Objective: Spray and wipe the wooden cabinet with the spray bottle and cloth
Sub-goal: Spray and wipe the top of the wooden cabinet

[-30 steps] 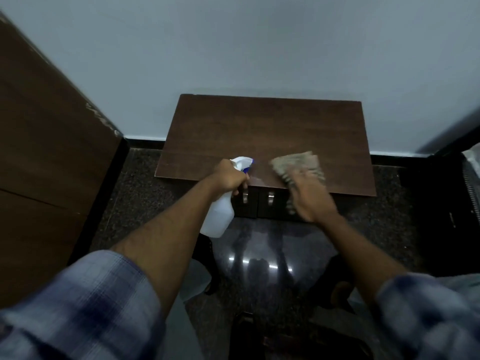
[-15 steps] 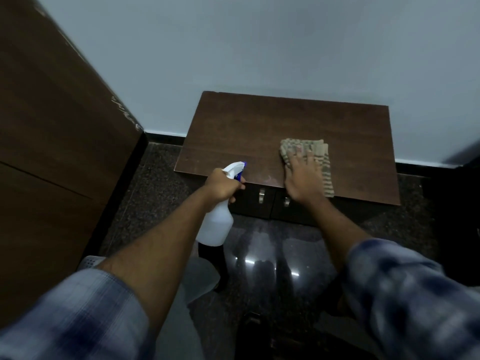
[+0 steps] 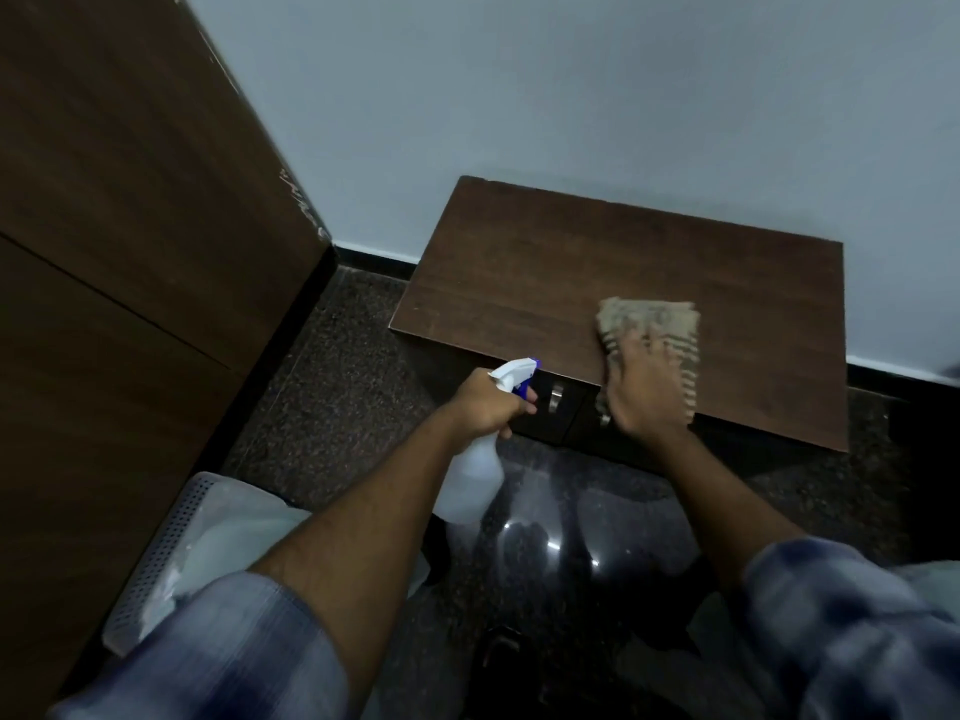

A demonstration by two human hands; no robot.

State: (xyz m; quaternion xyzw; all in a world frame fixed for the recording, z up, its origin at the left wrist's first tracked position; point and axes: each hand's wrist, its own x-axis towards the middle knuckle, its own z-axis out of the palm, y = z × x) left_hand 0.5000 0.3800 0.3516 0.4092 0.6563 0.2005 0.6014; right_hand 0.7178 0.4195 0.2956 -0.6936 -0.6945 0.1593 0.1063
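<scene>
A dark wooden cabinet (image 3: 597, 283) is standing against a pale wall (image 3: 571, 96). The right hand (image 3: 647, 387) is pressing spread fingers on a striped cloth (image 3: 647, 317); the left hand (image 3: 485, 405) is gripping a white spray bottle (image 3: 470, 485).

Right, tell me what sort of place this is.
Probably a room in a home or small office. A low wooden cabinet stands against a plain painted wall on a polished dark stone floor, beside a tall wooden panel, maybe a wardrobe or door.

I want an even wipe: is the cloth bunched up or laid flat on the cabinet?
Mostly flat: the cloth lies spread under the right hand on the cabinet top, one edge overhanging the front.
</scene>
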